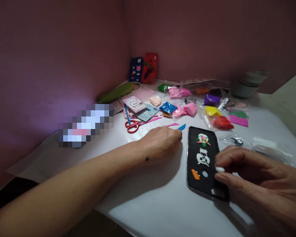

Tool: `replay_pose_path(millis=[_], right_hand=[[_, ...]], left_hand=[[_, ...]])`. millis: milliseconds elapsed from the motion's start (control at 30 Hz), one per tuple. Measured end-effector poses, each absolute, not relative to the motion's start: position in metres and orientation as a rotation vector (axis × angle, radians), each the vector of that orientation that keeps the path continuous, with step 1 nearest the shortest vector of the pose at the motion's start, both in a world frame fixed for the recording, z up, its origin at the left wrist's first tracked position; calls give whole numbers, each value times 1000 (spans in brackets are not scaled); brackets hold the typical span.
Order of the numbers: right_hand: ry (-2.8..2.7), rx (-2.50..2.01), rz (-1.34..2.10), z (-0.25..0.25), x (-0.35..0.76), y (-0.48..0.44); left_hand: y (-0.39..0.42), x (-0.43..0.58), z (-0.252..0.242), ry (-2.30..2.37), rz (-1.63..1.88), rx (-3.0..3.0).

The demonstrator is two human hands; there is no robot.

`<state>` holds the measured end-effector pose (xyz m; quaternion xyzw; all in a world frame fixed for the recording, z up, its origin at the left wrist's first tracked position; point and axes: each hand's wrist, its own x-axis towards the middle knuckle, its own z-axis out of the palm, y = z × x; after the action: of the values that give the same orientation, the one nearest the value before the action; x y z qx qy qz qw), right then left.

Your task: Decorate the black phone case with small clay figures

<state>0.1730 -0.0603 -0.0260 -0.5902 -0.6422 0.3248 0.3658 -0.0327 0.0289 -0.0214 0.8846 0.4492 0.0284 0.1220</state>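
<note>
Between the thumb and forefinger of my right hand (259, 184) is a small white piece of clay (220, 169), held just over the right edge of a black phone case (197, 186). The case lies flat, carrying a white figure with a pink and yellow face (203, 140), a white clay skull-like face (202, 159) and an orange clay patch (195, 174). Left of the case, my left hand (164, 141) is curled low over the table, closed on a blue plastic clay knife (182, 127). Only the knife's blade shows; my fingers hide the rest.
Red-handled scissors (132, 126) and pink clay tools (154, 119) lie beyond my left hand. Several bagged clay packets, such as blue (168, 107) and red (223, 122), spread behind the case. Two decorated phone cases (150, 69) lean on the wall. A blurred-out bright device (86, 126) is at left.
</note>
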Motion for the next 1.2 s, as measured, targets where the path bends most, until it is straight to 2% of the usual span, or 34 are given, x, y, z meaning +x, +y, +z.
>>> replay_pose_path(millis=[100,267,433,700,1200], right_hand=[[-1615,-1540,895,-29,173,-62],[-1566,-1552,759,-32,169,-65],[-1569,-1485,795,-24,162,-62],[-1748,-1468,776,-15,173,-57],[-1621,-1467,898,-19,173,-58]], left_hand=[[29,-33,-21,1316,76,2585],[28,-32,-20,1326,66,2593],[27,-31,-18,1332,59,2586],[30,-31,-20,1314,93,2586],[29,-31,-21,1328,104,2600]])
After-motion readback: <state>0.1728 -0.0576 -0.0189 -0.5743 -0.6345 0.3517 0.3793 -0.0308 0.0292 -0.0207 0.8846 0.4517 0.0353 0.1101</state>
